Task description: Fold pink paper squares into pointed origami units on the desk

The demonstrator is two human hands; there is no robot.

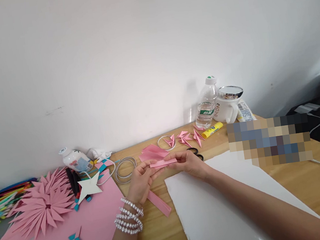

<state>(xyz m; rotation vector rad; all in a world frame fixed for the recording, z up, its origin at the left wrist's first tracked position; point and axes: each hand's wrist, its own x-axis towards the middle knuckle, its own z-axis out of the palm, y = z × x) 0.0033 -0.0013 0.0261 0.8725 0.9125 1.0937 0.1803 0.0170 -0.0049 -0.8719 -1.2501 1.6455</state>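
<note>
A narrow folded strip of pink paper (163, 163) is stretched between my two hands above the table. My left hand (140, 180), with pearl bracelets at the wrist, pinches its left end. At the right end, the fingers of my right hand (188, 165) are closed on the same strip. Beneath and beside my left hand lies another long pink strip (160, 203). Pink paper sheets (152, 152) rest just behind the hands.
Black-handled scissors (196, 152), a glue stick (212, 130), folded pink pieces (184, 138), a water bottle (205, 105) and a white mug (227, 106) stand behind. White board (219, 203) lies right; pink sheet (102, 219) with paper flowers (47, 207) lies left.
</note>
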